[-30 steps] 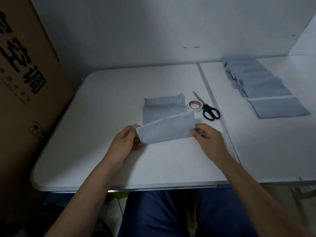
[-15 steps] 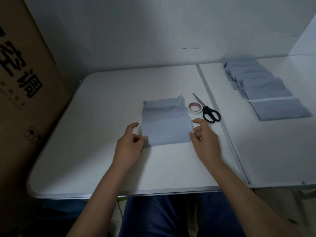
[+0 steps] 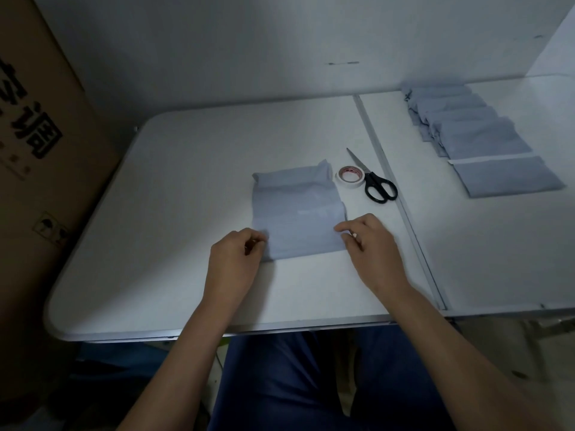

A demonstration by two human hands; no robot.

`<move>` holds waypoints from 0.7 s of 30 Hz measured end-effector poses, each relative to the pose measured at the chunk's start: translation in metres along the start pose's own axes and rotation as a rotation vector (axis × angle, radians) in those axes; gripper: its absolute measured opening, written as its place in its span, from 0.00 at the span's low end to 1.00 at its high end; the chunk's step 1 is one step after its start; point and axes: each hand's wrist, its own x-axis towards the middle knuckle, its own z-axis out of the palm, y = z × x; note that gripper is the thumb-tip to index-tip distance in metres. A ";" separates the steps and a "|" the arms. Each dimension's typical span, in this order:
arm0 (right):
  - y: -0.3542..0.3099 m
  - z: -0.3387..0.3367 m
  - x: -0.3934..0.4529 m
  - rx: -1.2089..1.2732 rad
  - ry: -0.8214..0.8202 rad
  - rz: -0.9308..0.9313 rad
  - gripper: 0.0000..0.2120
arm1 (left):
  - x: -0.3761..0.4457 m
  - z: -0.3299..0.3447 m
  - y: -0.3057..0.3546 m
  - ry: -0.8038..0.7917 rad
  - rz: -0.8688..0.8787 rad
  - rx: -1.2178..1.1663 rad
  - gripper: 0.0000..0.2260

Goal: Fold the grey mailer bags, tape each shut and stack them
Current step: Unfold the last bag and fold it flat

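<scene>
Grey mailer bag (image 3: pixel 298 219) is now laid flat mid-counter (image 3: pixel 174 188); a second ago its near flap was held up, so the fold's been pressed down. Left hand (image 3: pixel 235 259) fingers are curled at the bag's near-left corner, right hand (image 3: pixel 370 244) fingers pinched at the near-right edge. Tape roll (image 3: pixel 350 177) and scissors (image 3: pixel 373 181) sit just beyond, so taping's probably next. Finished bags (image 3: pixel 485 150) are lined up far right.

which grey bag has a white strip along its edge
The nearest bag of the row on the right table, lying by itself. A white strip runs along its far edge; the bags behind it overlap and show none.
</scene>
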 end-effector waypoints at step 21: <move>-0.003 -0.001 -0.004 -0.080 0.034 -0.016 0.11 | 0.002 0.006 -0.005 0.039 0.101 0.144 0.04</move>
